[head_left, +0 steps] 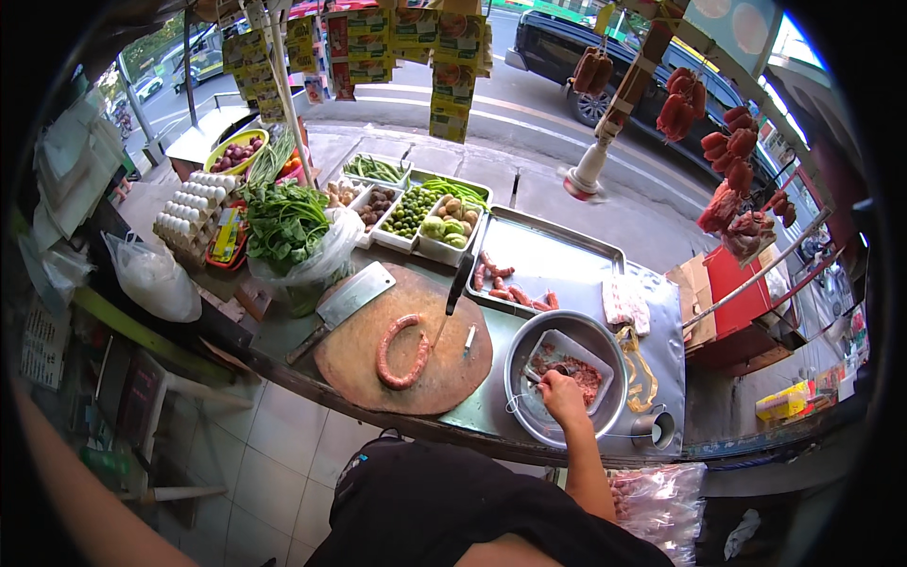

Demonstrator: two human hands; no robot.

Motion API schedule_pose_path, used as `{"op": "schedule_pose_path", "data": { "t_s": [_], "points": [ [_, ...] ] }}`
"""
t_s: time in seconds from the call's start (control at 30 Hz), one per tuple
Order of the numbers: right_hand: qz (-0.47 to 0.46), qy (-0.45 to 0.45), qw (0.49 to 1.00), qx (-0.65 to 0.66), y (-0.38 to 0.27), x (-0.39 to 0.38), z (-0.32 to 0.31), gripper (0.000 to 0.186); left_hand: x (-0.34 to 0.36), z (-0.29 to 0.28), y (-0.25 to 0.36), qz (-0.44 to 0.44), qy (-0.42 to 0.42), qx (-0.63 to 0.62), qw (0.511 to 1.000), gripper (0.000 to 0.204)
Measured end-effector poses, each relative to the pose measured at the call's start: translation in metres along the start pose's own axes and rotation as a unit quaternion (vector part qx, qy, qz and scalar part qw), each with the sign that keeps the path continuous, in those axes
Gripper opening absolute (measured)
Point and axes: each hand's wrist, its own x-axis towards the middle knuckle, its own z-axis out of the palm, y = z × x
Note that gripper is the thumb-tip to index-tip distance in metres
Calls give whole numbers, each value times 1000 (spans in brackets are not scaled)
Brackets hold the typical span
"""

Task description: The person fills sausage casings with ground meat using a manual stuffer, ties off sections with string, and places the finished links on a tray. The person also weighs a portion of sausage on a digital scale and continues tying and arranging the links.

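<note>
My right hand (564, 397) reaches into a grey metal basin (619, 378), fingers closed on something dark that I cannot make out. Below the fingers, minced meat (584, 378) lies in a whitish tray inside the basin. Only my left forearm (90, 487) shows, at the lower left; its hand is out of view. To the left of the basin, a curved raw sausage (385, 354) rests on a round wooden chopping board (453, 378). A black-handled knife (460, 281) stands with its tip at the board, near a small white piece (470, 336). A cleaver (354, 295) lies across the board's far-left edge.
Behind the basin, a metal tray (557, 238) holds several short sausages. Vegetable trays (408, 219), leafy greens (283, 222) and egg trays (189, 213) stand farther left. A metal cup (654, 430) and yellow plastic (640, 373) sit right of the basin. Sausages (680, 104) hang overhead.
</note>
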Motion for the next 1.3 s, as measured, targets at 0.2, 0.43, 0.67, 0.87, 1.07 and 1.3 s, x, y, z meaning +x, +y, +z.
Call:
{"op": "schedule_pose_path", "data": {
  "t_s": [0.2, 0.43, 0.67, 0.87, 1.07, 1.3],
  "points": [
    [-42, -46, 998, 10, -2, 12, 25, 17, -7, 47, -10, -49, -71, -36, 996, 37],
    [-73, -78, 994, 28, -9, 16, 27, 14, -14, 71, -14, -81, -102, -65, 989, 36],
    [-42, -98, 993, 45, -5, 5, 30, 16, -13, 76, -12, -86, -115, -83, 986, 34],
    [-60, -67, 996, 29, 18, -2, 46, 16, -9, 76, -17, -101, -126, -83, 983, 33],
    [-10, -87, 995, 41, 17, 7, 40, 16, -11, 76, -18, -115, -128, -92, 981, 32],
    [-34, -70, 997, 18, 0, 29, 29, 18, -15, 73, -23, -131, -131, -100, 978, 31]
  ]
}}
